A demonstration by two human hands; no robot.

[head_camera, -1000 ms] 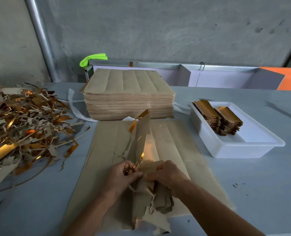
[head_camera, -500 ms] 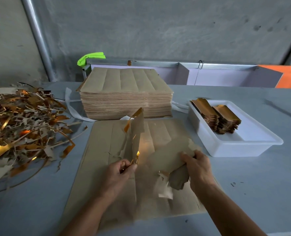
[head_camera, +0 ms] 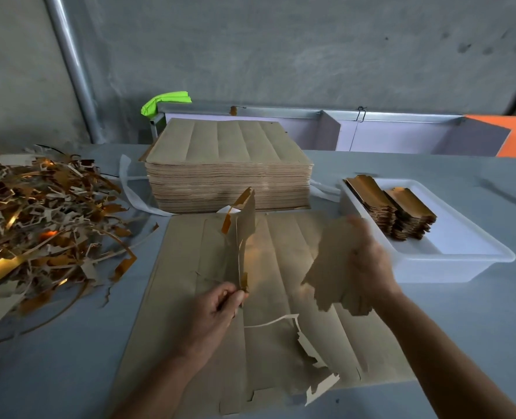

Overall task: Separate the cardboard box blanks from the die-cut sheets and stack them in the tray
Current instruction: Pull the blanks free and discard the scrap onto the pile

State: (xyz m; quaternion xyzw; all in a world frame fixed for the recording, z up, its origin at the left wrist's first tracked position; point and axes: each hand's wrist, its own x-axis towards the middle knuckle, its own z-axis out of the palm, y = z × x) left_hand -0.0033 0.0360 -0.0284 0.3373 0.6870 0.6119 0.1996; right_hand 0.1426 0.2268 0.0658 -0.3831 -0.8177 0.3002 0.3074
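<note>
A brown die-cut sheet (head_camera: 280, 343) lies flat on the grey table before me. My left hand (head_camera: 217, 309) pinches the lower end of a torn strip of the sheet (head_camera: 244, 237), which stands upright with its gold side facing right. My right hand (head_camera: 368, 261) grips a bundle of separated box blanks (head_camera: 326, 267) lifted above the sheet, left of the white tray (head_camera: 462, 267). Two leaning stacks of gold-faced blanks (head_camera: 392, 210) sit in the tray's far-left corner. Loose torn scrap (head_camera: 317, 367) lies on the sheet's near part.
A thick stack of uncut sheets (head_camera: 229, 167) stands behind the working sheet. A big heap of brown and gold offcuts (head_camera: 39, 225) covers the table's left side. Metal-framed bins (head_camera: 356, 128) line the far edge, with a green object (head_camera: 164, 102) on one corner.
My right hand pulled the blanks free from the sheet's near middle and carried them up and to the right toward the tray. My left hand kept holding the upright strip.
</note>
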